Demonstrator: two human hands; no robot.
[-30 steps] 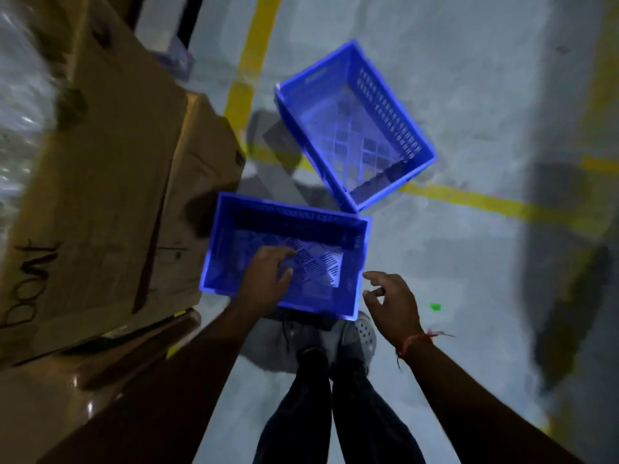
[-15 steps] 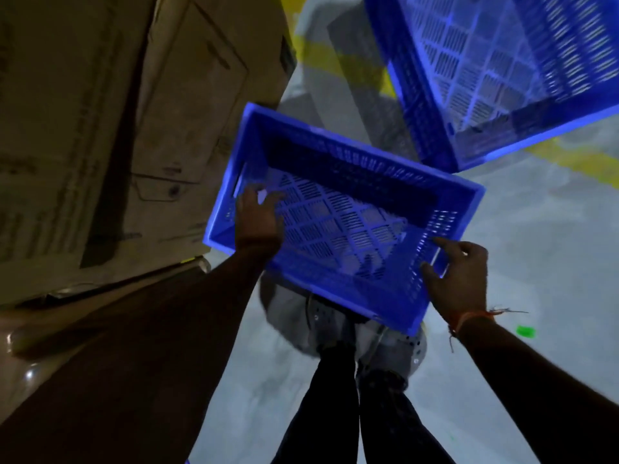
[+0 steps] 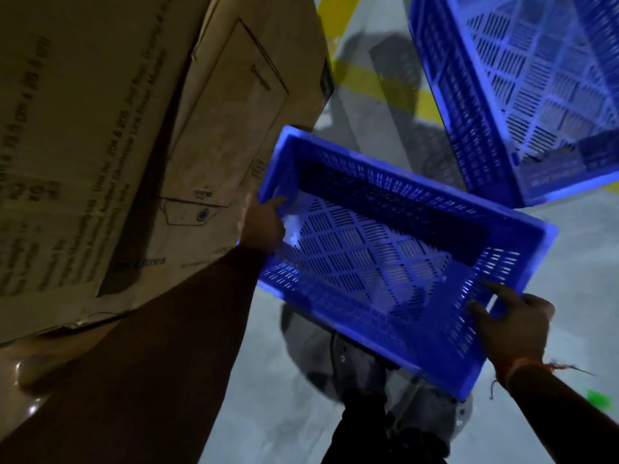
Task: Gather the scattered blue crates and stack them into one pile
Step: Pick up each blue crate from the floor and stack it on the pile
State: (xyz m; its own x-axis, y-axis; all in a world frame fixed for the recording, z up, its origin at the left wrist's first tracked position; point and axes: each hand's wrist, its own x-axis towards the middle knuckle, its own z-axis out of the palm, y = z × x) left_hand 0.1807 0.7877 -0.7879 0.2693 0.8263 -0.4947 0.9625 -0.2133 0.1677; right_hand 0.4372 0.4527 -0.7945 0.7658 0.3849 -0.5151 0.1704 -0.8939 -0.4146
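Left hand [image 3: 263, 222] gripping the blue crate [image 3: 385, 249] at its left end wall, arm extended. Right hand [image 3: 512, 324] gripping the right end, fingers curled over the rim

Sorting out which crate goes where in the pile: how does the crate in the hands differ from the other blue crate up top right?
The held crate is gripped at both ends, left hand and right hand; the far crate is untouched. The held crate shows whole; the far crate runs off the frame. Their long sides point in different directions. Both are blue, slotted and empty.
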